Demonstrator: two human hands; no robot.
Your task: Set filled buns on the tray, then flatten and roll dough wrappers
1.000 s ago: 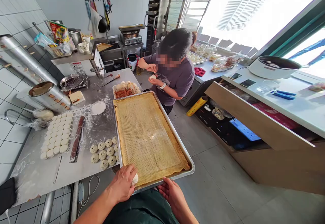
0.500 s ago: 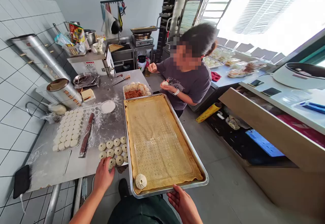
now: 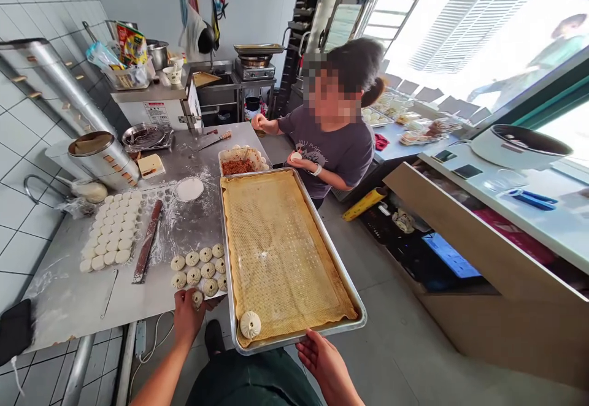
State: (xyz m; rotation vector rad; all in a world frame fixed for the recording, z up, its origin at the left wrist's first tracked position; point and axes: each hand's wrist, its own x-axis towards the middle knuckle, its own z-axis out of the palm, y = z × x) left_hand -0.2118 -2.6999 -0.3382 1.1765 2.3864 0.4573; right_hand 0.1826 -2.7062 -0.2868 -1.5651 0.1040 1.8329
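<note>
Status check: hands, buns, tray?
Left hand closed on a bun at the table edge. Right hand under the near rim of the tray. One placed bun on the liner. Nothing blocking.

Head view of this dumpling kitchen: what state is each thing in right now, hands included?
Left hand: closed on a bun at the table's near edge.
Right hand: open, holding the tray's near rim.
Tray: lined with a mat, overhanging the table, one bun on tray.
Pleated buns: clustered on the table.
Dough discs: in rows, unfilled.
Rolling pin: lying flat.
Filling tub: uncovered.
</note>
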